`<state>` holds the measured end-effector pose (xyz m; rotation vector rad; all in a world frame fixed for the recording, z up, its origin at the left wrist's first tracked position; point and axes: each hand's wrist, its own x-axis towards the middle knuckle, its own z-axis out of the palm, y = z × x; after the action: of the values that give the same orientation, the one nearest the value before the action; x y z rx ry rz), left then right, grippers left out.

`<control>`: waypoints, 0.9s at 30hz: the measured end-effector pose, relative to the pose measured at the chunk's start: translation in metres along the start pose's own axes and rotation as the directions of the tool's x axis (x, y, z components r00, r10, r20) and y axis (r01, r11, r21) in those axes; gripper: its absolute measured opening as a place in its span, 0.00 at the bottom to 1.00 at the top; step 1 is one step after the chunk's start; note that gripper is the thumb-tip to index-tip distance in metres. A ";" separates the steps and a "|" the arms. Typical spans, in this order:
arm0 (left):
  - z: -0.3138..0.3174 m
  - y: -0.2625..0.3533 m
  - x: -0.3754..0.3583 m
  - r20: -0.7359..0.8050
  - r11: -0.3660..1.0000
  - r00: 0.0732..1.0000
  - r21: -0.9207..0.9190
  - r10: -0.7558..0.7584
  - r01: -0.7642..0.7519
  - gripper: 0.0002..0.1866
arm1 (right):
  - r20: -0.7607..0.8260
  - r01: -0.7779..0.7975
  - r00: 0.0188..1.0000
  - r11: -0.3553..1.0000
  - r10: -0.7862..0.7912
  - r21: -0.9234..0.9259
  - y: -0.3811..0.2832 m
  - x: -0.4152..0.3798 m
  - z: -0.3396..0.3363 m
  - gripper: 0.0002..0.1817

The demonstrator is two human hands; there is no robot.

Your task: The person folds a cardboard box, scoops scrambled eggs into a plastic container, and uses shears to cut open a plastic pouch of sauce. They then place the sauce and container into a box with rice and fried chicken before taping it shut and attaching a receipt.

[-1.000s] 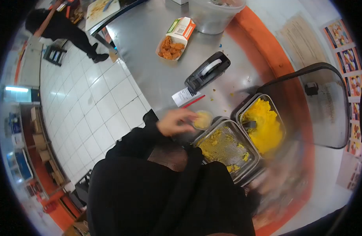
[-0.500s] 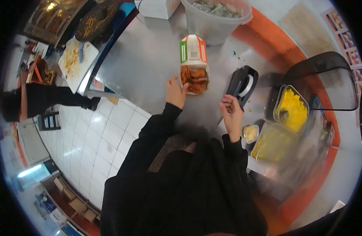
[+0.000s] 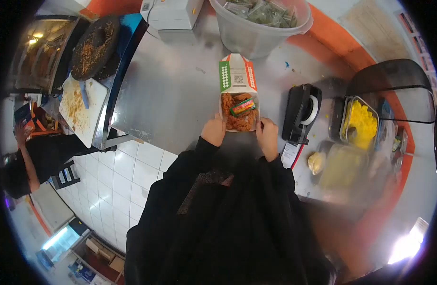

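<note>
An open paper food box (image 3: pixel 238 80) stands on the metal counter, its printed lid raised at the far side. Fried chicken pieces (image 3: pixel 242 123) fill it, and a small green and red sachet (image 3: pixel 242 107) rests on them. My left hand (image 3: pixel 213 131) grips the box's near left edge with fingers closed. At the near right edge my right hand (image 3: pixel 267 137) pinches the box between thumb and fingers. Just right of that hand lies a black tape dispenser (image 3: pixel 294 113) with a white roll.
A large tub of small packets (image 3: pixel 263 35) stands behind the box, beside a white device (image 3: pixel 173 16). Containers of yellow food (image 3: pixel 361 124) are at right. A cutting board (image 3: pixel 94 109) and stone mortar (image 3: pixel 92 47) sit left; another person (image 3: pixel 42 154) is beyond.
My right hand has moved left from near the tape dispenser to the box's right edge. My left hand has shifted to its lower left edge. The view has shifted.
</note>
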<state>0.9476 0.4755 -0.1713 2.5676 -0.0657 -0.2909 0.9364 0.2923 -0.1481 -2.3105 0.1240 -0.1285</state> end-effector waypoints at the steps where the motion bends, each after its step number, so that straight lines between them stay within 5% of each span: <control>1: 0.005 -0.003 -0.012 0.038 1.000 0.999 -0.001 -0.010 0.010 0.13 | 0.016 -0.035 0.999 0.999 0.035 -0.005 0.001 -0.013 -0.001 0.08; 7: 0.030 -0.035 -0.014 -0.008 0.998 0.999 -0.039 0.053 -0.053 0.15 | 0.002 -0.015 1.000 1.000 0.015 -0.028 0.018 -0.014 0.007 0.13; 9: 0.021 -0.050 -0.016 0.130 0.976 0.978 0.128 0.162 -0.178 0.19 | 0.063 -0.148 0.987 0.989 0.147 0.016 0.006 -0.016 -0.010 0.14; 12: -0.031 -0.021 0.015 -0.239 0.964 0.970 -0.245 0.040 -0.100 0.23 | -0.125 -0.081 0.987 0.989 0.097 0.123 -0.015 0.014 -0.028 0.17; 14: -0.029 -0.013 0.055 -0.347 0.939 0.938 -0.323 -0.003 -0.116 0.27 | -0.286 0.206 0.942 0.976 -0.177 0.073 -0.007 0.051 -0.005 0.20; 16: -0.025 0.001 0.098 -0.233 0.960 0.972 -0.277 -0.016 -0.050 0.30 | 0.078 -0.073 0.995 0.990 0.064 0.118 -0.020 0.087 0.010 0.22; 17: -0.030 0.011 0.111 -0.123 0.978 0.992 -0.210 -0.028 0.002 0.32 | 0.075 -0.071 0.995 0.990 0.062 0.119 -0.019 0.101 0.014 0.22; 19: -0.049 0.030 0.113 -0.098 0.992 0.995 -0.124 -0.009 -0.003 0.29 | 0.102 -0.017 0.994 0.967 0.044 -0.256 -0.018 0.119 0.020 0.22; 21: -0.060 0.023 0.112 -0.073 0.999 0.997 -0.040 0.001 -0.004 0.27 | 0.104 0.104 0.990 0.992 -0.096 -0.075 -0.013 0.116 -0.013 0.20; 22: -0.067 0.000 0.105 -0.088 0.939 0.948 -0.137 0.307 -0.317 0.25 | 0.089 0.217 0.970 0.970 -0.227 0.105 -0.006 0.111 -0.031 0.19; 23: -0.071 -0.012 0.097 -0.131 0.774 0.805 -0.222 0.578 -0.593 0.25 | 0.083 0.328 0.938 0.939 -0.337 0.099 0.002 0.101 -0.041 0.17; 25: -0.076 -0.006 0.052 0.044 0.824 0.845 -0.250 0.534 -0.508 0.27 | 0.126 0.374 0.920 0.927 -0.371 -0.002 0.007 0.066 -0.043 0.22; 26: -0.064 -0.015 0.043 0.045 0.823 0.843 -0.249 0.536 -0.510 0.27 | 0.092 0.258 0.961 0.966 -0.260 0.027 0.016 0.044 -0.032 0.23; 27: -0.042 -0.032 0.039 -0.066 0.751 0.773 -0.198 0.632 -0.630 0.28 | -0.032 0.315 0.948 0.949 -0.316 -0.023 0.016 0.025 -0.020 0.24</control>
<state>0.9949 0.5201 -0.1612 2.1725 -0.8483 -0.0350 0.9573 0.2639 -0.1454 -2.3313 -0.2306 -0.3321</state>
